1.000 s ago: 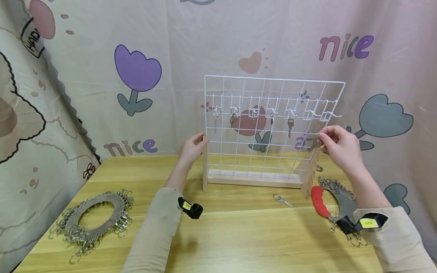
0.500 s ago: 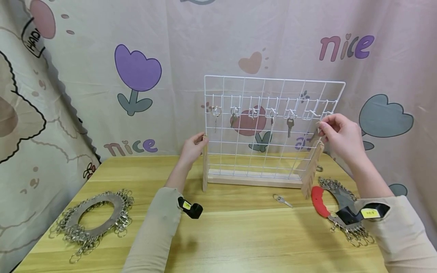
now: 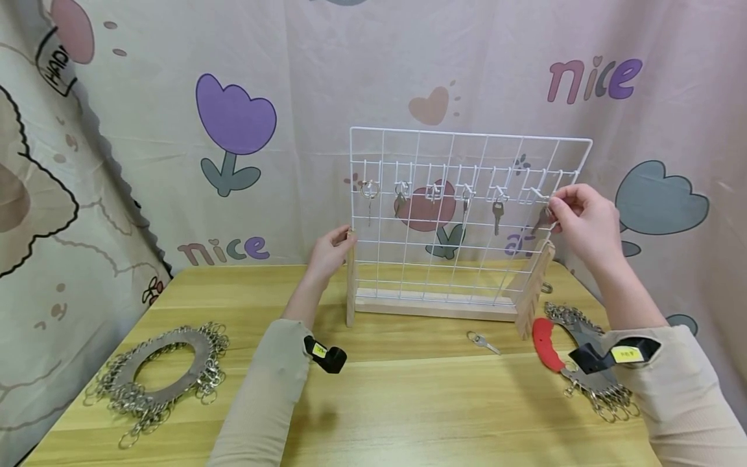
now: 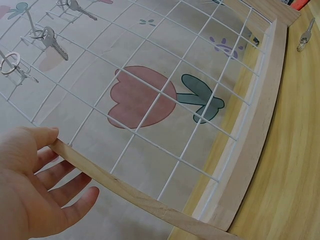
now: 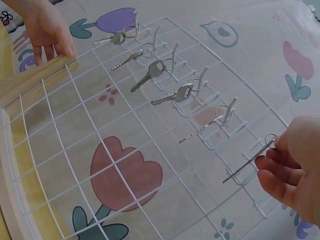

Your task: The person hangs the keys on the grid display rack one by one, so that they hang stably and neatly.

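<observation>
A white wire grid [image 3: 467,134] stands tilted in a wooden base [image 3: 434,310] with a post at each side. Keys on rings, such as this key [image 5: 149,75], hang from several of its hooks. My left hand [image 3: 331,256] holds the top of the left post [image 4: 125,187], thumb on its end and fingers behind. Up at the grid's right end, my right hand [image 3: 589,224] pinches the ring of another key [image 5: 248,161] between thumb and fingers. In the right wrist view that key's blade points away from the fingertips, overlapping the rightmost hooks.
On the table's left lies a flat grey ring plate [image 3: 198,360] fringed with small metal rings. A similar plate with a red section [image 3: 546,344] lies under my right forearm. One loose key [image 3: 483,342] rests before the base. A patterned curtain [image 3: 315,78] hangs behind.
My right hand has risen with the key from beside the right post to the level of the rightmost hooks. The left hand stays on its post.
</observation>
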`<action>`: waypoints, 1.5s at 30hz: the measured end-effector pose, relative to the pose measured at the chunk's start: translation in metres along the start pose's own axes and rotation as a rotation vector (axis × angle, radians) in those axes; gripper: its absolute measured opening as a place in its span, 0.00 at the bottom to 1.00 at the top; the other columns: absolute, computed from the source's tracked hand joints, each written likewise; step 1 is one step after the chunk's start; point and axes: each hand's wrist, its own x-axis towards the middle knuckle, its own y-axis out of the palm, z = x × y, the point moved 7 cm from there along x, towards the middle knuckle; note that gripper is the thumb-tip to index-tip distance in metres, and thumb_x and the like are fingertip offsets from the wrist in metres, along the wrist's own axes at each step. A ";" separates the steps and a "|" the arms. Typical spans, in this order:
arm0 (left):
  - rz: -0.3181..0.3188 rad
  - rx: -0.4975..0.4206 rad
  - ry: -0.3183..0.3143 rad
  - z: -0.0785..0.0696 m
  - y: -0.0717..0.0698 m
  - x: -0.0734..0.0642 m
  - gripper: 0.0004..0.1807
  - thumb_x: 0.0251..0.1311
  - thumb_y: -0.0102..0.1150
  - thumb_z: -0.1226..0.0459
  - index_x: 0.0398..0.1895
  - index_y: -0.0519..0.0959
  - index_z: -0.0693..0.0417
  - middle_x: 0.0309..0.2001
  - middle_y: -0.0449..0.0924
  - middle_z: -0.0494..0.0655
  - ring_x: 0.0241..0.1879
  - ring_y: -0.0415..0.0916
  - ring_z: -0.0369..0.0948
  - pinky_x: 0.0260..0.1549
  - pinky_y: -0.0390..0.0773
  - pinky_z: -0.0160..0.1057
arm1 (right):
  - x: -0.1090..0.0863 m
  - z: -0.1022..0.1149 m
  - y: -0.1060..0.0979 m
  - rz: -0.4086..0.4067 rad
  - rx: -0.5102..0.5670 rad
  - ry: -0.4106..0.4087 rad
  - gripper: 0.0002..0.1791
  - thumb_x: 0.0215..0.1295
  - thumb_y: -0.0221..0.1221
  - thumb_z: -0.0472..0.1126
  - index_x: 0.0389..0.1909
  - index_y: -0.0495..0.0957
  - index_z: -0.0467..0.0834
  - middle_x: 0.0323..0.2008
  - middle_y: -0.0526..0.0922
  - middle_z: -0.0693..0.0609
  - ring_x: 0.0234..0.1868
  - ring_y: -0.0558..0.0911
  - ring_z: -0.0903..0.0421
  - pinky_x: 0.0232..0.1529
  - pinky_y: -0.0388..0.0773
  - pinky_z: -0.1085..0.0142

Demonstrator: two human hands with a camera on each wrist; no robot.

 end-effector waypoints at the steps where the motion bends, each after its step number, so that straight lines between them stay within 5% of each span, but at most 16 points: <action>1: 0.000 0.001 0.001 0.000 0.000 0.000 0.27 0.66 0.51 0.58 0.67 0.63 0.51 0.66 0.63 0.51 0.64 0.59 0.47 0.57 0.66 0.47 | 0.001 0.000 0.000 -0.003 0.000 0.001 0.16 0.70 0.48 0.47 0.46 0.70 0.37 0.34 0.73 0.46 0.28 0.74 0.62 0.28 0.73 0.80; 22: 0.002 -0.001 0.023 0.003 -0.001 0.001 0.27 0.66 0.51 0.59 0.67 0.63 0.54 0.65 0.62 0.54 0.64 0.60 0.48 0.57 0.66 0.47 | -0.002 0.001 0.006 -0.014 -0.030 -0.030 0.15 0.68 0.52 0.43 0.46 0.74 0.35 0.33 0.78 0.45 0.24 0.75 0.70 0.27 0.72 0.82; 32: 0.005 0.004 0.023 0.001 0.000 0.002 0.27 0.67 0.50 0.60 0.67 0.62 0.55 0.66 0.62 0.53 0.63 0.60 0.48 0.56 0.67 0.48 | -0.021 -0.016 0.013 0.044 -0.056 -0.031 0.16 0.68 0.52 0.46 0.45 0.75 0.36 0.33 0.79 0.43 0.25 0.78 0.65 0.26 0.73 0.81; 38: 0.006 -0.010 0.032 0.001 0.000 0.003 0.27 0.67 0.50 0.60 0.67 0.62 0.55 0.65 0.62 0.54 0.63 0.61 0.48 0.56 0.67 0.48 | -0.034 -0.030 0.024 0.097 0.021 -0.035 0.14 0.67 0.53 0.40 0.44 0.74 0.32 0.31 0.79 0.41 0.24 0.78 0.68 0.25 0.75 0.78; 45: 0.007 0.001 0.032 0.001 0.000 0.003 0.27 0.67 0.50 0.59 0.67 0.62 0.56 0.66 0.62 0.54 0.63 0.60 0.48 0.56 0.67 0.47 | -0.057 -0.045 0.047 0.145 0.120 -0.055 0.11 0.65 0.55 0.35 0.41 0.74 0.29 0.27 0.79 0.54 0.25 0.79 0.67 0.26 0.78 0.72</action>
